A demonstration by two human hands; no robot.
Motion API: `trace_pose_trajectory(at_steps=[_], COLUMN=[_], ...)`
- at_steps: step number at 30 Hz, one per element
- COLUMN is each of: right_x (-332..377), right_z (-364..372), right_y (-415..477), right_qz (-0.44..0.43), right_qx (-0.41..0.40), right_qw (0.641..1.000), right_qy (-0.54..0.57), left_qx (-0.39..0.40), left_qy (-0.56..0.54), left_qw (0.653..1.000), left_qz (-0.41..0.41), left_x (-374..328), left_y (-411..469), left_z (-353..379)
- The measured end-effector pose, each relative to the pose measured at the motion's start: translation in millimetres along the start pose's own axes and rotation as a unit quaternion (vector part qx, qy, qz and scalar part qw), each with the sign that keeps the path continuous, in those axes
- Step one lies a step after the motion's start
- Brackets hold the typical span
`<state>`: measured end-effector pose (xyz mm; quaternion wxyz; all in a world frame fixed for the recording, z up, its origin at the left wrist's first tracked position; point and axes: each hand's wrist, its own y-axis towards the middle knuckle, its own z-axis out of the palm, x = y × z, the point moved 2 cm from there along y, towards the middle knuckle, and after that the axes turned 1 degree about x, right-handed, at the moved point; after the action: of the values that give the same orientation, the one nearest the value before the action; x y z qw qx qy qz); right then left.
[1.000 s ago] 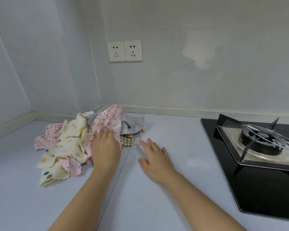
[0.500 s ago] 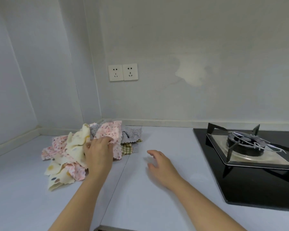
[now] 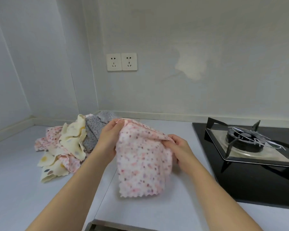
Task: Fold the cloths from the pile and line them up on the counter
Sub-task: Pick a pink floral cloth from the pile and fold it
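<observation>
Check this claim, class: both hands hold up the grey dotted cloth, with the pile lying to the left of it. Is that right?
Not quite. The head view shows the left hand and right hand holding up the pink speckled cloth, with the pile lying to the left of it.

You have here one pink cloth (image 3: pixel 143 157), one pile (image 3: pixel 73 139) of cloths, two wall sockets (image 3: pixel 113 62) (image 3: pixel 129 61) and one gas burner (image 3: pixel 244 139).

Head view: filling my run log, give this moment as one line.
left hand: grips pink cloth top corner | right hand: pinches its edge | pile: unfolded on counter
</observation>
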<state>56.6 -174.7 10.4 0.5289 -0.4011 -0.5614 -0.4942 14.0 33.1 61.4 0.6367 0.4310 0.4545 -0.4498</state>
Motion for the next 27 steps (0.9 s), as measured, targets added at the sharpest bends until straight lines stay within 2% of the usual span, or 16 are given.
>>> trace_pose_trajectory(at_steps=[2, 6, 9, 11, 13, 15, 18, 20, 23, 25, 27], right_x=[1.5, 10.6, 18.1, 17.4, 15.3, 9.0, -4.0, -3.1, 0.5, -7.2, -18.8], right_z=[-6.4, -23.0, -32.4, -33.6, -34.3, -36.7, -50.4, -50.4, -34.7, -23.0, -15.5], right_y=[2.7, -2.3, -11.2, -13.5, -11.3, -3.6, 8.3, 6.9, 5.0, 6.5, 6.0], right_qz=[0.037, 0.071, 0.074, 0.110, 0.152, 0.156, 0.076, 0.004, -0.088, -0.074, 0.001], right_qx=[0.015, 0.045, 0.072, 0.053, -0.024, -0.114, -0.272, -0.306, -0.252, -0.159, -0.065], right_qw=[0.996, 0.966, 0.948, 0.960, 0.969, 0.973, 0.959, 0.937, 0.907, 0.903, 0.879], right_qy=[0.078, 0.244, 0.301, 0.252, 0.194, 0.127, -0.037, -0.166, -0.326, -0.392, -0.472], left_qx=[-0.011, 0.022, 0.058, 0.043, 0.017, -0.008, -0.052, -0.054, 0.000, 0.089, 0.176], left_qy=[-0.015, -0.083, -0.133, -0.155, -0.134, -0.066, 0.127, 0.317, 0.535, 0.611, 0.669], left_qw=[1.000, 0.995, 0.985, 0.980, 0.983, 0.988, 0.981, 0.946, 0.834, 0.771, 0.712], left_qz=[-0.023, -0.059, -0.094, -0.117, -0.128, -0.136, -0.136, -0.049, 0.133, 0.157, 0.117], left_x=[1.0, -3.0, 0.5, 7.6, 15.5, 25.0, 43.0, 52.0, 63.7, 77.3, 92.6], left_y=[2.5, 5.0, 9.7, 15.6, 18.5, 19.3, 16.9, 10.3, -3.2, -7.1, -9.4], left_z=[-9.7, -16.6, -19.3, -20.4, -21.8, -21.4, -18.8, -10.2, 4.8, 12.5, 14.2])
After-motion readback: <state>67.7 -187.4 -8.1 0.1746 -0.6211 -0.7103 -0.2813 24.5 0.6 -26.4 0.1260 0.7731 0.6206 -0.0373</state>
